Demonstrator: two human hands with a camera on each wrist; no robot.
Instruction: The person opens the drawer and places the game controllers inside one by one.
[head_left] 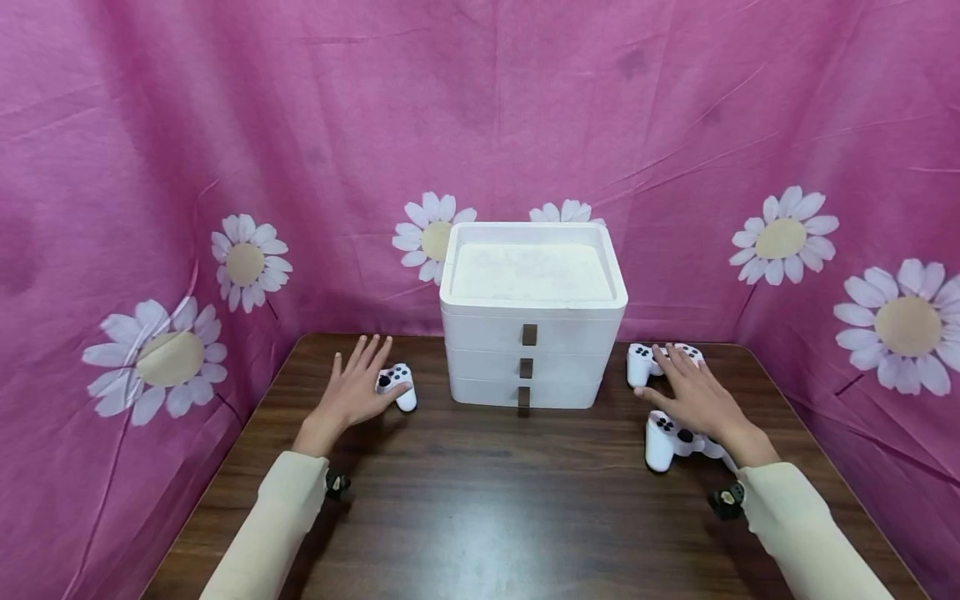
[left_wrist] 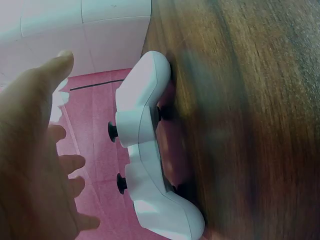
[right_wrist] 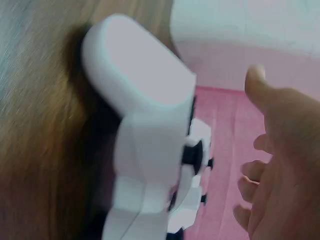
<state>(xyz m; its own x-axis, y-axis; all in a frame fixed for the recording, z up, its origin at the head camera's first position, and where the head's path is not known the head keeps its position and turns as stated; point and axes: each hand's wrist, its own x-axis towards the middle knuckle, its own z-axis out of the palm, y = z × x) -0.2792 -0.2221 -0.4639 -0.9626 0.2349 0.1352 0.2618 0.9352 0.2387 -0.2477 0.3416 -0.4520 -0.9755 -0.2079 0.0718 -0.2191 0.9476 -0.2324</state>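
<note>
My left hand (head_left: 352, 389), fingers spread, hovers over a white game controller (head_left: 406, 392) left of the drawer unit and partly hides it. In the left wrist view that controller (left_wrist: 145, 150) lies on the table, with a gap between it and the hand (left_wrist: 35, 145). My right hand (head_left: 699, 398) is stretched out above two more white controllers. The far controller (head_left: 640, 365) is partly covered by its fingers; the near controller (head_left: 662, 446) lies below the palm and wrist. In the right wrist view the near controller (right_wrist: 145, 75) looks apart from the hand (right_wrist: 290, 160).
A white three-drawer unit (head_left: 534, 354) with brown pull tabs and a recessed top tray stands at the back centre of the dark wooden table (head_left: 480, 500). Behind and beside it hangs a pink cloth (head_left: 337, 125) printed with daisies. Both wrists wear small black devices.
</note>
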